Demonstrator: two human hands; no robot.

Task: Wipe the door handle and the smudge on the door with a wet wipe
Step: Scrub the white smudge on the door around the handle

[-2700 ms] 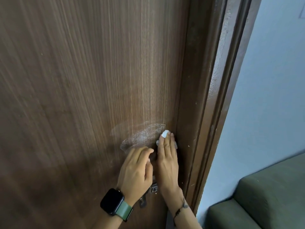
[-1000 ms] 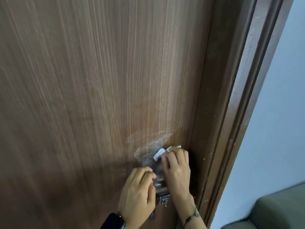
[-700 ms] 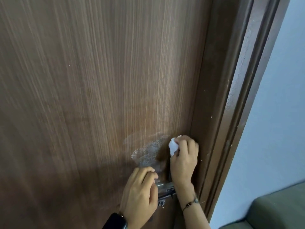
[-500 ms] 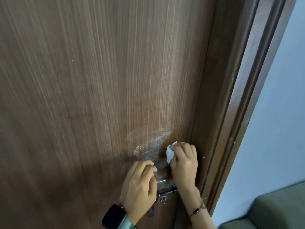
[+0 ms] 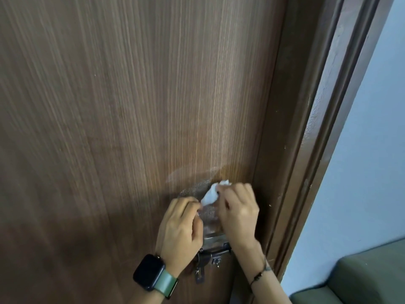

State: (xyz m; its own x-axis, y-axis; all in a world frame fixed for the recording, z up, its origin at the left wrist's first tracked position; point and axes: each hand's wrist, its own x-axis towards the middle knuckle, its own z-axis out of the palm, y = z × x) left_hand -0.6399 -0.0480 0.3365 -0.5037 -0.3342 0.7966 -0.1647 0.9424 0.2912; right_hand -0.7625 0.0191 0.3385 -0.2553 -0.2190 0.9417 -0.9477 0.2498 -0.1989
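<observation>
A brown wooden door (image 5: 131, 128) fills most of the view. A pale, wet-looking smudge (image 5: 192, 189) sits low on it near the right edge. My right hand (image 5: 237, 213) presses a crumpled white wet wipe (image 5: 211, 194) against the smudge. My left hand (image 5: 180, 229), with a dark watch on a green strap, is curled against the door just left of it, and what it grips is hidden. Below the hands I see the metal handle plate and latch (image 5: 213, 253), with a key hanging underneath.
The dark door frame (image 5: 306, 150) runs down the right side of the door. Past it are a pale blue wall (image 5: 372, 150) and the corner of a grey-green sofa (image 5: 361, 277) at the bottom right.
My right hand has rubbed the wipe up, down and sideways over the smudge, ending slightly left near my left fingers. The dry pale patch has shrunk. My left hand has stayed put.
</observation>
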